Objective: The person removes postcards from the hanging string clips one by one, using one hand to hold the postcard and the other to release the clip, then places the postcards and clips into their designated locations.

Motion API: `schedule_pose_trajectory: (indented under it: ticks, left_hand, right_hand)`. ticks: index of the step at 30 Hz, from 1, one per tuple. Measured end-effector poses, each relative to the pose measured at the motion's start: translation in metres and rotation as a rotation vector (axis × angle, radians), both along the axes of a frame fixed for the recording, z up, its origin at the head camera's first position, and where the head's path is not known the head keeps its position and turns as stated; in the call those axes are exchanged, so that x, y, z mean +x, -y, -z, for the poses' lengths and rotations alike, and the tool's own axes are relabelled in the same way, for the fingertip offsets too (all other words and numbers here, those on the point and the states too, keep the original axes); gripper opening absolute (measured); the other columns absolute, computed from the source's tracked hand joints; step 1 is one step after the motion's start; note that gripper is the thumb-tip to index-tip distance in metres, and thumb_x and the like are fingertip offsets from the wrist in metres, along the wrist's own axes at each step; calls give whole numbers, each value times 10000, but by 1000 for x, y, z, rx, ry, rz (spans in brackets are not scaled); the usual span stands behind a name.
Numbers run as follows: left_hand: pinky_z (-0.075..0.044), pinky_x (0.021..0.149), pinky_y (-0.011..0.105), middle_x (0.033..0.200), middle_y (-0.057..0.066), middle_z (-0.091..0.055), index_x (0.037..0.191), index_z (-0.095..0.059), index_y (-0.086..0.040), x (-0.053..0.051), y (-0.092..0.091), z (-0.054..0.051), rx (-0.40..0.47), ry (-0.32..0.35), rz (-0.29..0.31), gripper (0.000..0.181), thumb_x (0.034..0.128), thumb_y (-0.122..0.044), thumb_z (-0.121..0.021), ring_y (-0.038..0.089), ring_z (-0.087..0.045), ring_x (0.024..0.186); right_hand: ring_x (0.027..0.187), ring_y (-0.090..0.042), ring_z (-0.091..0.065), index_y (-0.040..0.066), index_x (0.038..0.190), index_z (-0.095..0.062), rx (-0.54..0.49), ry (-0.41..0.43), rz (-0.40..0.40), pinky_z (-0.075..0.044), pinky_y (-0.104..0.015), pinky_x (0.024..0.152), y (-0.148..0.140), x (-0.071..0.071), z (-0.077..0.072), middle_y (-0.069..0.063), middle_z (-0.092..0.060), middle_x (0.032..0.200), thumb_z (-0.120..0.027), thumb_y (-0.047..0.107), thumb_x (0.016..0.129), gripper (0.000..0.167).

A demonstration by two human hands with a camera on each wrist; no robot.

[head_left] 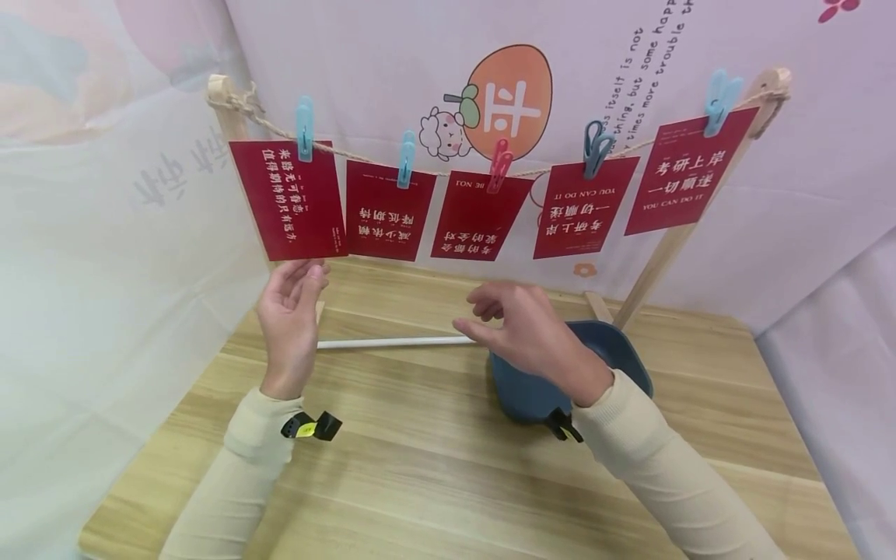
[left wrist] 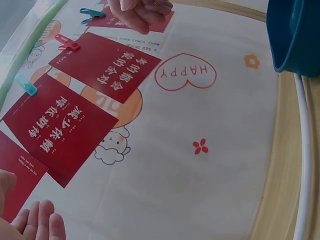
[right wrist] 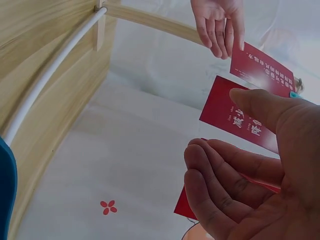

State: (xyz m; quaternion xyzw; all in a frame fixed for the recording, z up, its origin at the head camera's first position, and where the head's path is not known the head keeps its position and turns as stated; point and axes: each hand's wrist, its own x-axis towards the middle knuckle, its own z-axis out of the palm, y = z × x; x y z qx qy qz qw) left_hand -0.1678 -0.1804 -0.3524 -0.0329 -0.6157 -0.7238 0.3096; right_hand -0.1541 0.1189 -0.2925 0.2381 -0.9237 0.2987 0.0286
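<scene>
- The right hand (right wrist: 280,200) fills the lower right, thumb held apart from its bent fingers, nothing between them.
- Behind it are three red cards: an upper one (right wrist: 260,65), a middle one (right wrist: 217,107) partly covered by the thumb, and a lower one (right wrist: 184,206) mostly hidden by fingers.
- White writing shows on the upper two.
- The left hand (right wrist: 219,20) reaches the upper card's corner; contact is unclear.
- A white rod (right wrist: 51,70) crosses the wooden surface (right wrist: 30,25), near a blue container (right wrist: 6,185).

The person's left arm (head_left: 225,482) and right arm (head_left: 672,467) reach forward; the left hand (head_left: 290,315) is loosely bent, the right hand (head_left: 521,327) holding its thumb (head_left: 476,332) apart from curved fingers (right wrist: 215,192).
</scene>
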Motion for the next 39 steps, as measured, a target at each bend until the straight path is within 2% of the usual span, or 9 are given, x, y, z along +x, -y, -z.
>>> schedule_pose_trajectory:
  ticks: [4, 6, 10, 17, 24, 39]
  left_hand:
    - [-597, 973, 269, 1101, 113, -740, 1159, -679, -48, 1, 0, -1, 57, -44, -24, 128, 1056, -113, -640, 164, -722, 1031]
    - [-604, 955, 275, 1047, 60, -752, 1118, -688, -68, 3, 0, -3, 95, -71, -33, 91, 1053, -115, -646, 166, -729, 1003]
    - [-611, 922, 286, 1018, 54, -758, 1101, -696, -50, 4, 0, -5, 153, -116, -30, 88, 1043, -105, -660, 169, -734, 957]
    - [-609, 899, 292, 994, 69, -758, 1096, -701, -22, 4, 0, -10, 203, -150, -17, 90, 1029, -74, -672, 165, -733, 904]
    - [-615, 894, 274, 991, 72, -756, 1087, -700, -25, 5, -1, -12, 205, -153, -20, 81, 1021, -71, -683, 163, -732, 890]
    - [-612, 912, 271, 1012, 62, -759, 1098, -696, -51, 7, -1, -9, 183, -127, -37, 83, 1026, -90, -683, 162, -730, 911]
  right_hand:
    - [1009, -231, -758, 79, 1242, -755, -1, -11, -11, -661, -420, 904, 6, -1, -6, -93, -781, 1170, -853, 335, 906, 433]
    - [1012, -230, -756, 77, 1245, -753, -5, -16, -16, -663, -414, 899, 9, -2, -9, -94, -780, 1174, -852, 334, 907, 437]
    - [998, -222, -755, 81, 1234, -755, -13, -42, -29, -664, -402, 884, 14, -4, -15, -85, -783, 1149, -848, 332, 910, 420]
    - [982, -208, -758, 100, 1226, -759, -28, -67, -50, -664, -399, 882, 26, -7, -30, -69, -787, 1125, -850, 334, 905, 407]
    - [980, -211, -764, 93, 1248, -756, -36, -90, -60, -658, -368, 898, 43, -10, -47, -74, -787, 1119, -833, 346, 921, 420]
    - [909, -164, -750, 79, 1203, -780, -102, -134, -76, -649, -317, 842, 68, -14, -73, -65, -798, 1066, -826, 347, 931, 385]
